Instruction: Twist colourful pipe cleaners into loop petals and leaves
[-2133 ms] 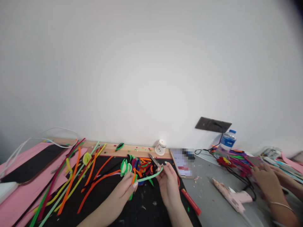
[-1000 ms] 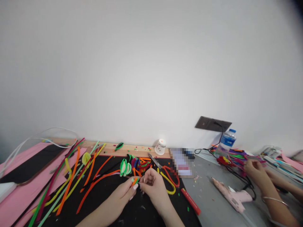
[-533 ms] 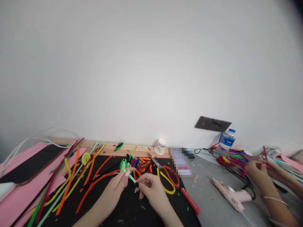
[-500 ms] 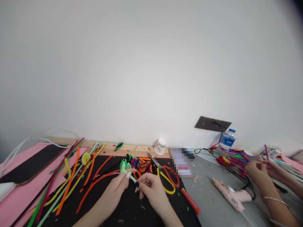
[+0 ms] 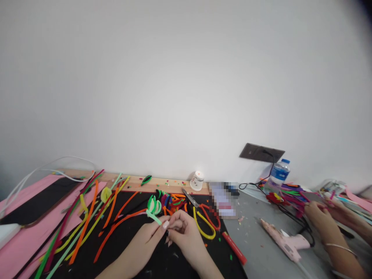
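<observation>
My left hand [image 5: 151, 237] and my right hand [image 5: 182, 231] meet over the black mat [image 5: 136, 255]. Both pinch the same short light-green pipe cleaner piece [image 5: 154, 217], which sticks out up and to the left from my fingertips. Just beyond my hands lies a heap of bent pipe cleaner loops [image 5: 171, 202] in green, orange, blue and red. Scissors [image 5: 203, 219] with yellow and red handles lie on the mat to the right of my right hand, with nobody holding them.
Long pipe cleaners [image 5: 87, 221] are spread over the mat and pink sheets [image 5: 26, 240] at left. A red stick [image 5: 234, 247], pink glue gun [image 5: 286, 240], phone [image 5: 223, 199], white cup [image 5: 197, 180] and water bottle [image 5: 278, 173] sit right. Another person's hands [image 5: 322, 217] work at far right.
My right hand has let go of the scissors, which now lie on the mat. Both hands have come together on the green piece, which is now shorter and pinched between my fingertips.
</observation>
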Demonstrator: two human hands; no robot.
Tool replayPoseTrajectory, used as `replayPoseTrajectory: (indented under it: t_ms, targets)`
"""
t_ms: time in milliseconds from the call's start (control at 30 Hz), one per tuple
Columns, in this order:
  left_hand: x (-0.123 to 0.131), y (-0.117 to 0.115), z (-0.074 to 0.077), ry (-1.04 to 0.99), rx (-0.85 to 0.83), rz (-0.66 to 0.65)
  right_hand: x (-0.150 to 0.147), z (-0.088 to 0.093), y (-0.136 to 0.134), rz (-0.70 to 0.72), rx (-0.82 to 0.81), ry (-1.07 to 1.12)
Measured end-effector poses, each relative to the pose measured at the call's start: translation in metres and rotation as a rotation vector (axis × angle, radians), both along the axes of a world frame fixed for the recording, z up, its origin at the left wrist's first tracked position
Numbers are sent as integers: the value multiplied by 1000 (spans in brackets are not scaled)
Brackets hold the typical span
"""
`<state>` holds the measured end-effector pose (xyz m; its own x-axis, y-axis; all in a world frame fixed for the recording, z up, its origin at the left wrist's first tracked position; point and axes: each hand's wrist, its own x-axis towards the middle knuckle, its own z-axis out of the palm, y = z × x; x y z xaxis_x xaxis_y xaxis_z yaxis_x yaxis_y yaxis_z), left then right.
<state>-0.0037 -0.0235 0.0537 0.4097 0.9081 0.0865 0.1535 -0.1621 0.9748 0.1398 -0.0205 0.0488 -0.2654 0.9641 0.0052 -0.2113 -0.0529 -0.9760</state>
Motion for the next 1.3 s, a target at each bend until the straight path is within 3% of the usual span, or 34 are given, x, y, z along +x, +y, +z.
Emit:
replayPoseTrajectory:
  t_ms: [133,300,400,600,833,967,1200,1300]
  targets:
    - [-1,1,0,-32,-19,-1,2,2,0,16,-8,-6]
    - [-6,9,-16,-38,-72,116,6,7,1,-10,-13,-63]
    - [-6,11,-23,-68,-90,104,7,6,3,-66,-16,-79]
    - [-1,8,-19,-134,-161,-26,5,-3,5,-76,-6,-63]
    - [-3,7,-19,-46,-103,89,6,8,1,-103,-19,33]
    - [-6,0,-11,53,-114,52,7,8,1,-76,-18,103]
    - [-12,-12,19,269,-88,-104,8,3,2,-48,-15,32]
    - [-14,-13,21,317,-44,-165,6,4,1,14,-60,-1]
